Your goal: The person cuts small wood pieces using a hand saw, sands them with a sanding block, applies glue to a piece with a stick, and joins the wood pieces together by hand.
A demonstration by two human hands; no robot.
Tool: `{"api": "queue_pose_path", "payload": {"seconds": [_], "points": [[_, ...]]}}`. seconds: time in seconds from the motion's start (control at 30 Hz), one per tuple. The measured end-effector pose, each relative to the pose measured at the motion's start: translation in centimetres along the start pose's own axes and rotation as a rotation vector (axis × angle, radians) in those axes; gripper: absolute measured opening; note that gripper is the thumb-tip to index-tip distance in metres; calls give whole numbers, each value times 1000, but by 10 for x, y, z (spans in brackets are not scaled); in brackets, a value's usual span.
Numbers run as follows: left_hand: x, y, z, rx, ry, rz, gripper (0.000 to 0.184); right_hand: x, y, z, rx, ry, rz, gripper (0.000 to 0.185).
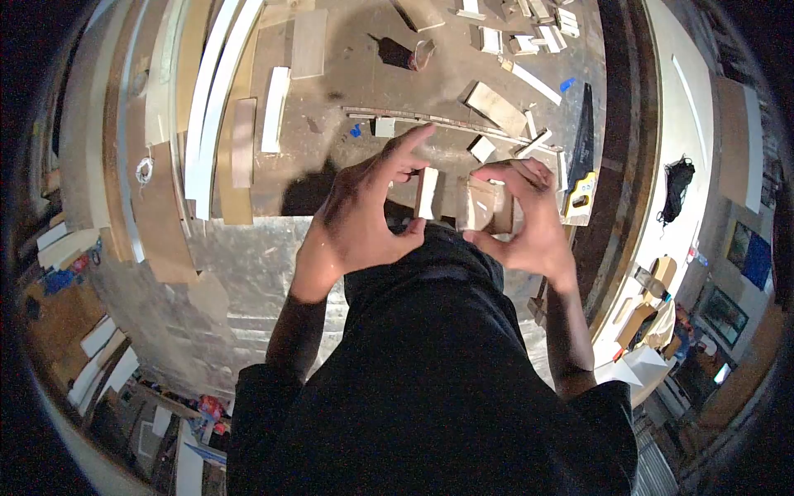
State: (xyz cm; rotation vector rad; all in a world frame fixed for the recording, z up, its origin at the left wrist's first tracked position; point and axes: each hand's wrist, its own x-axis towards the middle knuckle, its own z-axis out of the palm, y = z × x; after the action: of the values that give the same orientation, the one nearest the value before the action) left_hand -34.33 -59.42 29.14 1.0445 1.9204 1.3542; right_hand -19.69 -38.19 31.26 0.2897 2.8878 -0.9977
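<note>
My left hand [354, 211] is closed on a small flat wood piece [427, 193], pinched upright between thumb and fingers, with the index finger stretched away. A squarish wooden block [480, 207] sits in the grip of my right hand [538, 217], thumb below and fingers above. The two pieces are held a short gap apart, over the near edge of the worktable [331, 186]. Just past my hands lie a small pale block [481, 149] and a long thin wood strip [430, 118].
Long boards and white strips [217, 99] line the left side. Several small wood offcuts [529, 41] lie at the far right. A handsaw with a yellow handle [582, 195] rests at the table's right edge. Black cord [678, 190] lies on the pale board further right.
</note>
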Motion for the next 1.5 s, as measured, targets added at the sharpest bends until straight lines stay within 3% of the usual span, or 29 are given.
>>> {"api": "queue_pose_path", "payload": {"seconds": [0.17,0.37,0.8,1.1,1.17,1.2,1.37,1.43,1.5], "points": [[0,34,-16,-86,10,145,100,-5,-36,-32,54,-46,-63,67],[-2,32,-4,-508,119,252,101,-12,-58,-47,12,6,-69,66],[-9,50,14,-493,61,264,113,-36,-76,-70,-82,23,2,67],[-12,63,43,-597,110,124,125,-54,-66,-86,-74,18,-92,68],[-15,60,44,-588,56,45,117,-57,-63,-89,-63,-6,-81,68],[-13,54,40,-563,-25,153,90,-58,-61,-90,-15,-11,-60,68],[-13,60,51,-697,-41,97,83,-73,-58,-89,32,50,-47,67],[-13,60,52,-687,-40,88,81,-81,-50,-78,87,253,-32,64],[-12,59,53,-657,-66,89,76,-76,-46,-85,87,144,-21,63]]}}
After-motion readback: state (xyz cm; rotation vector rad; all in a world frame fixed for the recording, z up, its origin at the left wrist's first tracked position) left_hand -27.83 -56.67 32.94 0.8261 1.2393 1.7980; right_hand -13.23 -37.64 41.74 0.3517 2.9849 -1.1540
